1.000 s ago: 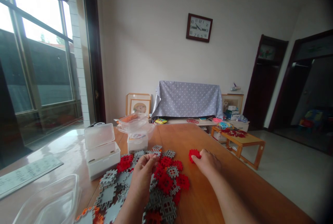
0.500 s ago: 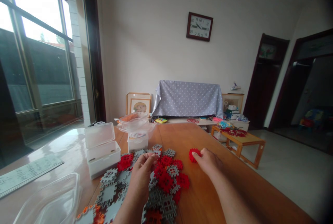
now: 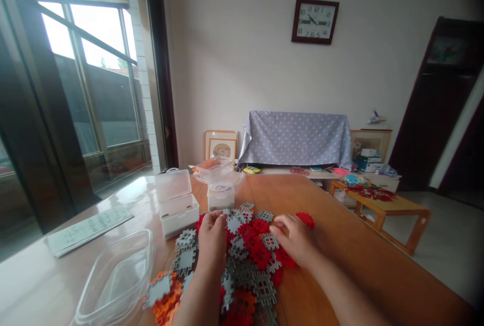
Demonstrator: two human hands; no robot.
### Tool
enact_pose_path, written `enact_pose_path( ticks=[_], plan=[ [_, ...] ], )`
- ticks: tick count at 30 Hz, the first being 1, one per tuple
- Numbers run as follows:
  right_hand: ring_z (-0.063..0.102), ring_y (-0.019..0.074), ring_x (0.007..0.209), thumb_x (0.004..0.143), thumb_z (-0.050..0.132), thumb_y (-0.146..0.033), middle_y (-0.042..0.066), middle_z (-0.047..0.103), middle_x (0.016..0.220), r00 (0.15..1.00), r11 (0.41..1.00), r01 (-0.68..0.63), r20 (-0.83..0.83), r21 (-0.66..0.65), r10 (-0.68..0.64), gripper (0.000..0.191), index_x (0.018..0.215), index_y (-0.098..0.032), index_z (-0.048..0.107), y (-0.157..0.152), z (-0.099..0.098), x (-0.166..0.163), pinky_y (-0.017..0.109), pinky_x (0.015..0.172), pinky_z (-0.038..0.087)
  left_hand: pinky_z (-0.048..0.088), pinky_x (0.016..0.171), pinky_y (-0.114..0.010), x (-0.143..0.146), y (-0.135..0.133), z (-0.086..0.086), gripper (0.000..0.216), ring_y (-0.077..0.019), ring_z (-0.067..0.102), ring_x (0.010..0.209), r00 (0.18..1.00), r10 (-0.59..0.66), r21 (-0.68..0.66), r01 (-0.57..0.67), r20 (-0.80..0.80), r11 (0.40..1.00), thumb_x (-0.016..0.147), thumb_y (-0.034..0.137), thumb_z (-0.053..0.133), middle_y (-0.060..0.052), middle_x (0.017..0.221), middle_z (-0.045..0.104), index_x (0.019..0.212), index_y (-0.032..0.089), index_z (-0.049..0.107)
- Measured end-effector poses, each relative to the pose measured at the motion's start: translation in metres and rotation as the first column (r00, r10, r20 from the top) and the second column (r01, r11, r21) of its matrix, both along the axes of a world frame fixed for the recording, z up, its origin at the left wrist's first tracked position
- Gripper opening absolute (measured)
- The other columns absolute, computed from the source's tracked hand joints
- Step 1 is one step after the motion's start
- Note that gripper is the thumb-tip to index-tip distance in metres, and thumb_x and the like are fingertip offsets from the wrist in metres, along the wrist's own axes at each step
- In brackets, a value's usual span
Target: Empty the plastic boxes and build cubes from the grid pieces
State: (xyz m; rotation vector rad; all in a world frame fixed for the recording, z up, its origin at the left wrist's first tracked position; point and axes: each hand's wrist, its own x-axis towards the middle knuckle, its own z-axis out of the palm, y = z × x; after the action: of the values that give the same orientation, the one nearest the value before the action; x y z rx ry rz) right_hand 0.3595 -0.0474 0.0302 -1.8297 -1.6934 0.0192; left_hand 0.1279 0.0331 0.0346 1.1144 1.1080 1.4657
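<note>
A pile of flat interlocking tiles (image 3: 247, 260), grey, red and orange, lies on the wooden table (image 3: 351, 260). My left hand (image 3: 212, 237) rests on the pile with fingers curled at a grey tile near its far left edge. My right hand (image 3: 293, 240) lies over red tiles at the pile's right side, fingers bent down onto them. A separate red tile (image 3: 305, 219) sits just beyond my right hand's fingers. Whether either hand grips a tile I cannot make out.
A white box with its lid open (image 3: 177, 210) stands left of the pile, stacked clear containers (image 3: 217, 182) behind it. A clear plastic tub (image 3: 117, 278) and a printed sheet (image 3: 88, 225) lie at the near left. A low wooden stool (image 3: 381, 205) stands beyond the table's right edge.
The view swung left. My right hand moved left from the lone red tile onto the red tiles of the pile. My left hand stayed on the pile.
</note>
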Motion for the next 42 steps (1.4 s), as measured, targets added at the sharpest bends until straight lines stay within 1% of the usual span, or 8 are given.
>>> enact_pose_path(
  ticks=[6, 12, 18, 25, 32, 37, 40, 42],
  plan=[
    [0.027, 0.0368, 0.150, 0.077, 0.065, -0.074, 0.006, 0.036, 0.162, 0.916, 0.897, -0.378, 0.046, -0.230, 0.398, 0.093, 0.156, -0.037, 0.034, -0.011, -0.007, -0.044, 0.059, 0.122, 0.016, 0.044, 0.081, -0.036, -0.013, 0.011, -0.006, 0.029, -0.0265, 0.065, 0.088, 0.936, 0.145, 0.075, -0.128, -0.321, 0.989, 0.080, 0.040, 0.057, -0.010, 0.095, 0.072, 0.099, 0.019, 0.066],
    [0.043, 0.0329, 0.142, 0.086, 0.063, -0.057, 0.009, 0.050, 0.153, 0.945, 0.929, -0.303, 0.059, -0.211, 0.322, 0.065, 0.146, -0.031, 0.054, -0.005, -0.014, -0.044, 0.052, 0.118, 0.031, 0.038, 0.087, -0.044, -0.014, -0.002, 0.002, 0.023, -0.0343, 0.064, 0.102, 0.619, 0.016, -0.003, -0.029, -0.785, 1.000, 0.085, 0.030, 0.048, -0.011, 0.102, 0.074, 0.098, 0.026, 0.066],
    [0.056, 0.0268, 0.128, 0.087, 0.064, -0.038, 0.009, 0.064, 0.137, 0.967, 0.965, -0.251, 0.022, -0.075, 0.253, 0.044, 0.129, -0.025, 0.068, 0.007, -0.024, -0.037, 0.041, 0.111, 0.041, 0.037, 0.092, -0.049, -0.007, -0.014, 0.001, 0.032, -0.0383, 0.056, 0.113, 0.268, 0.074, 0.080, 0.011, -0.961, 0.997, 0.077, 0.026, 0.055, -0.015, 0.119, 0.068, 0.109, 0.024, 0.064],
    [0.055, 0.0263, 0.130, 0.091, 0.060, -0.038, 0.012, 0.061, 0.138, 0.976, 0.975, -0.219, -0.022, -0.024, 0.218, 0.044, 0.130, -0.021, 0.066, 0.011, -0.029, -0.030, 0.040, 0.113, 0.041, 0.040, 0.088, -0.048, -0.006, -0.010, -0.008, 0.032, -0.0387, 0.054, 0.114, 0.161, 0.050, 0.058, 0.045, -0.986, 0.997, 0.076, 0.029, 0.060, -0.015, 0.121, 0.063, 0.107, 0.022, 0.062],
    [0.056, 0.0267, 0.129, 0.091, 0.060, -0.038, 0.011, 0.062, 0.137, 0.970, 0.971, -0.238, -0.045, -0.011, 0.237, 0.040, 0.127, -0.023, 0.068, 0.008, -0.028, -0.029, 0.041, 0.112, 0.043, 0.042, 0.088, -0.037, -0.005, -0.005, -0.011, 0.032, -0.0301, 0.061, 0.103, 0.221, 0.072, 0.092, 0.084, -0.973, 0.992, 0.074, 0.012, 0.056, -0.015, 0.113, 0.065, 0.105, 0.020, 0.062],
    [0.057, 0.0259, 0.128, 0.092, 0.059, -0.038, 0.011, 0.062, 0.136, 0.967, 0.970, -0.244, -0.072, 0.008, 0.244, 0.040, 0.126, -0.022, 0.068, 0.010, -0.030, -0.027, 0.040, 0.111, 0.043, 0.043, 0.078, -0.031, -0.003, 0.000, -0.007, 0.023, -0.0240, 0.065, 0.090, 0.578, 0.100, 0.173, 0.073, -0.810, 0.982, 0.077, 0.016, 0.058, -0.009, 0.095, 0.069, 0.099, 0.021, 0.062],
    [0.057, 0.0262, 0.127, 0.092, 0.058, -0.037, 0.010, 0.063, 0.136, 0.966, 0.970, -0.242, -0.091, 0.010, 0.242, 0.039, 0.127, -0.023, 0.068, 0.012, -0.028, -0.026, 0.040, 0.110, 0.044, 0.042, 0.064, -0.028, 0.002, -0.002, -0.003, 0.022, -0.0192, 0.061, 0.068, 0.861, -0.092, 0.092, 0.159, -0.500, 0.983, 0.077, 0.032, 0.068, -0.002, 0.075, 0.067, 0.095, 0.021, 0.063],
    [0.057, 0.0269, 0.128, 0.091, 0.059, -0.037, 0.010, 0.063, 0.136, 0.965, 0.970, -0.243, -0.097, 0.027, 0.245, 0.042, 0.130, -0.024, 0.065, 0.011, -0.025, -0.027, 0.042, 0.111, 0.043, 0.041, 0.057, -0.026, 0.006, -0.006, 0.001, 0.037, -0.0168, 0.060, 0.060, 0.940, -0.264, -0.018, 0.266, -0.215, 0.964, 0.072, 0.045, 0.075, -0.001, 0.072, 0.067, 0.097, 0.020, 0.064]
  ],
)
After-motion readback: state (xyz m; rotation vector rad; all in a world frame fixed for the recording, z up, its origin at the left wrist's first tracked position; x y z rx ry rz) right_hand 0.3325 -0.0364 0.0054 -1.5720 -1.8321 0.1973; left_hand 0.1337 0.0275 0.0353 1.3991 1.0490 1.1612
